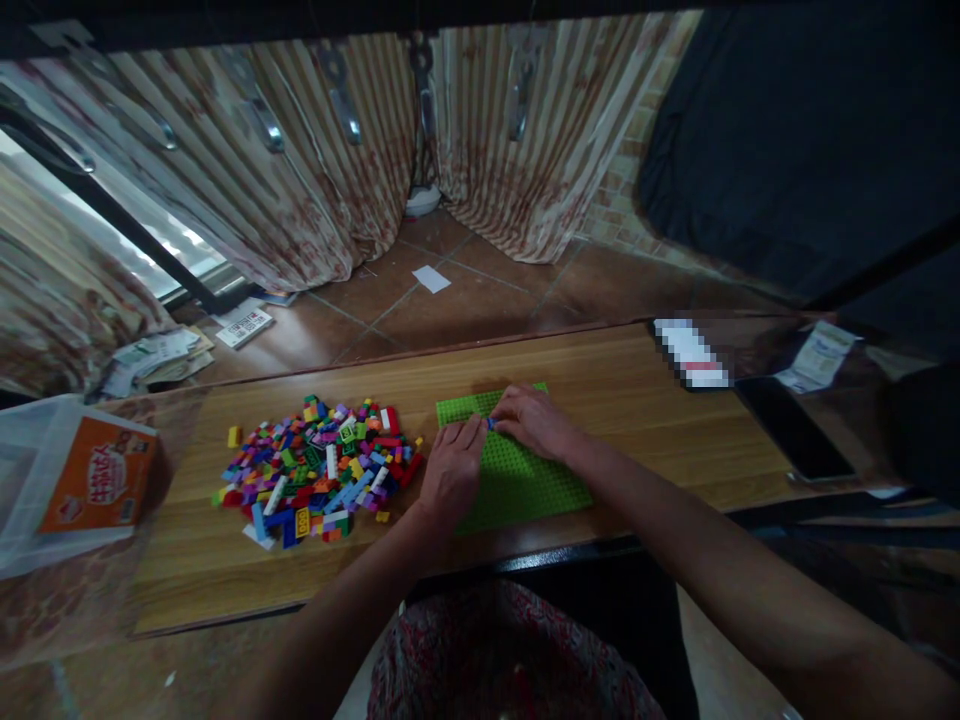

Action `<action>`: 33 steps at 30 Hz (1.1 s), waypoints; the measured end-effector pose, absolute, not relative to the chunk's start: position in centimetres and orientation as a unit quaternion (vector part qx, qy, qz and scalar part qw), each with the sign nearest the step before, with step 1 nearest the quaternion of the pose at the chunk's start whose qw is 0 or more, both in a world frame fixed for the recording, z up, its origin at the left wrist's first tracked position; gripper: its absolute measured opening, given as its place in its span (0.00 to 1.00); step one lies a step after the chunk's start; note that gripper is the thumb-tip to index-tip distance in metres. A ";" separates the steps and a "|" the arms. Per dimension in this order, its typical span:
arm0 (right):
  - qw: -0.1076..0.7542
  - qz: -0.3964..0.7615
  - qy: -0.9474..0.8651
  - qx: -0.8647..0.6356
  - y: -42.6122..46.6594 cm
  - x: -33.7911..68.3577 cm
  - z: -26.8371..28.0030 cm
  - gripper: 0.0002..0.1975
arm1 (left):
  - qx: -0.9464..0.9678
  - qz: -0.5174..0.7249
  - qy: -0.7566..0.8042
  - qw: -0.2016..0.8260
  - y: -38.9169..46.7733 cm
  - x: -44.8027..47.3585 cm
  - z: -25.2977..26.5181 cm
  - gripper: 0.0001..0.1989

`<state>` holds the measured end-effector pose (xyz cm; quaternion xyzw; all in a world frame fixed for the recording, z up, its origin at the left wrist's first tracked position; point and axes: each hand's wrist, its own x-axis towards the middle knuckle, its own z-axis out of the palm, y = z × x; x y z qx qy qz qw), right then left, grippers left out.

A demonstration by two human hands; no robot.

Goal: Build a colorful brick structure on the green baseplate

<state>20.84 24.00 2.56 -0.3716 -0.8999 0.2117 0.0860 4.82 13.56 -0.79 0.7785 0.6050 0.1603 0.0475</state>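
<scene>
A green studded baseplate (517,490) lies on the wooden board in front of me. A small blue toy brick (491,424) shows between my fingertips, low over the plate's upper part. My right hand (536,422) pinches it from the right with bent fingers. From the left, my left hand (455,462) rests over the plate's left edge. Its fingers are pressed together, tips close by the blue brick; its thumb and anything under the fingers are hidden. Left of that hand spreads a heap of mixed coloured toy bricks (322,470).
At far left stands a clear plastic bin (37,480) with an orange label (101,475). To the right lie a phone with a lit, blurred-out screen (691,355), a dark phone-like slab (795,428) and a paper packet (821,355). Striped curtains (315,180) hang beyond the board.
</scene>
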 end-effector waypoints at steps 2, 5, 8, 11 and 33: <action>0.087 0.211 -0.901 -0.368 24.1 20.9 2.4 0.07 | 0.773 0.148 0.615 0.049 13.4 5.1 -0.5 0.22; 0.110 0.208 -0.900 -0.368 23.8 21.1 2.0 0.08 | 0.766 0.129 0.627 0.058 13.3 5.4 -0.1 0.23; 0.148 0.224 -0.893 -0.363 23.3 21.5 1.6 0.08 | 0.765 0.123 0.629 0.064 13.3 5.3 0.3 0.25; 0.185 0.236 -0.874 -0.382 23.1 22.1 1.4 0.17 | 0.773 0.145 0.612 0.085 13.1 4.8 0.4 0.29; 0.198 0.239 -0.855 -0.415 22.8 23.0 0.9 0.06 | 0.714 0.230 0.653 0.104 11.4 6.9 -0.5 0.31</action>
